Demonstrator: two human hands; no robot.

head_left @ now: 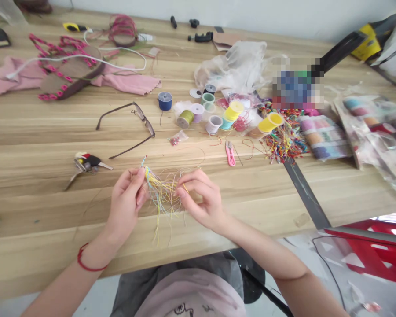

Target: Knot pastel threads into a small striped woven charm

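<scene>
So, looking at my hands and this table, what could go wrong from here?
The loose threads between your left hand and right hand loop across one another, so they might tangle. The olive spool looks tipped on its side and could roll if bumped. The glasses lie unfolded beyond your left hand, where a careless reach might knock them.

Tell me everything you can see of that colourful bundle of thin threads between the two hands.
The bundle of thin yellow, pale blue and whitish threads looks like fine cord. The left hand pinches its compact end, where a short pale blue, red-tipped piece sticks up. Loose strands fan and curl toward the right hand, which seems to pinch some. Others trail toward the near edge of the pale wooden table; whether they touch it is unclear.
</scene>
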